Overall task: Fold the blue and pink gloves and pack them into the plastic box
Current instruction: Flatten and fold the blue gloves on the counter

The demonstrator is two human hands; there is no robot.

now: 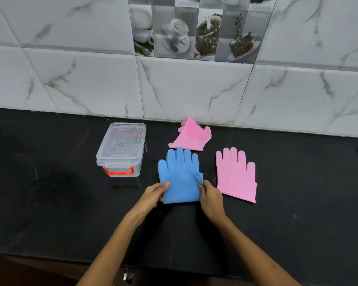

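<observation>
A blue glove [179, 174] lies flat on the black counter with its fingers pointing to the wall. My left hand [153, 194] pinches its cuff at the left edge. My right hand [210, 196] grips the right edge, where a second blue layer peels up. A pink glove [236, 175] lies flat to the right, apart from my hands. Another pink glove [191, 135], partly folded, rests near the wall. The clear plastic box [121, 148] with its lid on and an orange latch stands to the left.
The black counter [50, 193] runs left and right, with its front edge near the bottom of the view. A white marble-tiled wall [174, 85] closes off the back just behind the folded pink glove.
</observation>
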